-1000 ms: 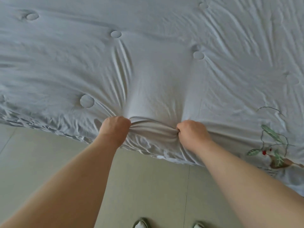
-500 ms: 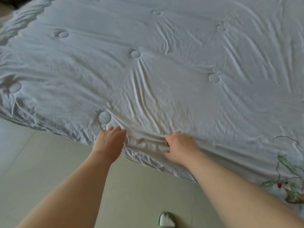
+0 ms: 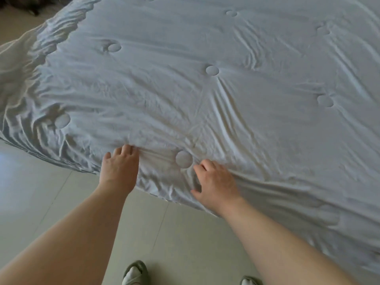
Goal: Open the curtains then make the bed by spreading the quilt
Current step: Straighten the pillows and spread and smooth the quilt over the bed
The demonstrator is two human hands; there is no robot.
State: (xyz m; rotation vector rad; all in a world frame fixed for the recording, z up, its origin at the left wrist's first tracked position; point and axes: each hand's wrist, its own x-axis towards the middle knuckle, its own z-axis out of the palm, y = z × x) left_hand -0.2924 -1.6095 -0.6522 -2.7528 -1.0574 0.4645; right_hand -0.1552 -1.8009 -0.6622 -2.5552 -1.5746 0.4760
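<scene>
Both fists had let go of the bunched cloth since a second before, and I had shifted left along the quilt (image 3: 246, 120), so the round tuft (image 3: 184, 159) once beyond my left hand (image 3: 119, 167) now lay between the two hands. That left hand rested on the cloth with fingers stretched forward, holding nothing. My right hand (image 3: 216, 179) lay just beside the tuft, fingers spread and loose, gripping nothing either. The white quilt lay spread out wide before me, wrinkled, its near edge hanging over the tiled floor (image 3: 41, 202). I counted eight round tufts in it. Two slippers (image 3: 134, 272) showed at the bottom.
</scene>
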